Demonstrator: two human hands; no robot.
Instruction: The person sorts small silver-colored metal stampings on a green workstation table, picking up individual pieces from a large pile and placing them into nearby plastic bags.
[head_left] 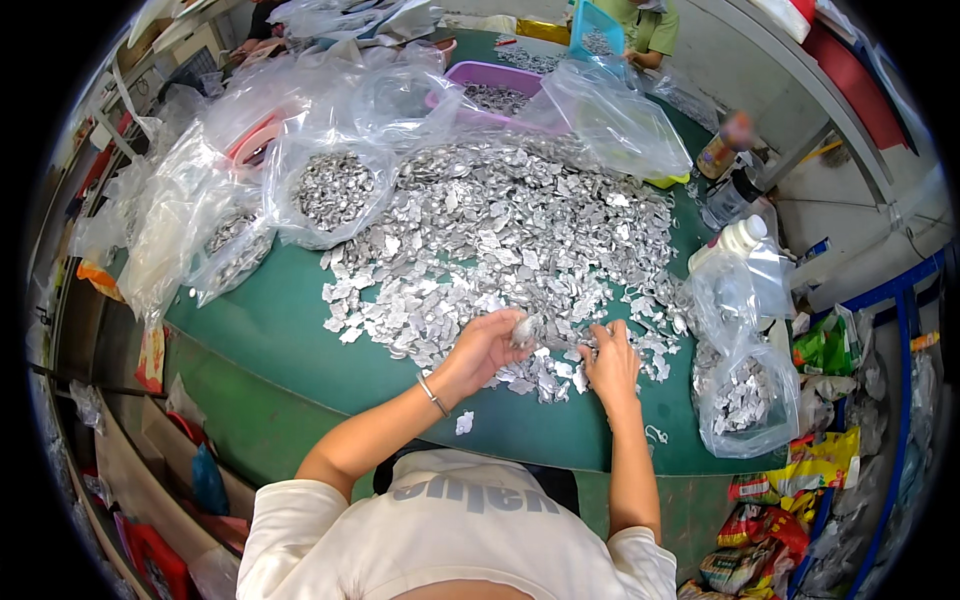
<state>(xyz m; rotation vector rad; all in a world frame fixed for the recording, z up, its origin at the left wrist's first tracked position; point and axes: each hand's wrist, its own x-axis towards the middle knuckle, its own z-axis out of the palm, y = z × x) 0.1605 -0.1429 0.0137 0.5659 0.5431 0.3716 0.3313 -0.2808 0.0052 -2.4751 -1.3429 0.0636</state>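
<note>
A wide heap of small flat silver metal pieces (500, 230) covers the middle of the green table (290, 340). My left hand (488, 345), with a bracelet (434, 396) on its wrist, is closed around a few silver metal pieces (524, 332) at the heap's near edge. Just to its right, my right hand (612, 362) reaches down into the pieces with bent fingers. Its fingertips touch the heap, and whether they grip a piece is hidden. One loose piece (464, 423) lies near the front edge below my left wrist.
Open plastic bags of metal pieces stand at left (335, 190) and right (745, 390). Behind the heap sit a purple basin (520, 75) and crumpled clear plastic (620, 110). Bottles (742, 237) line the right edge. Another person (655, 35) works at the far end.
</note>
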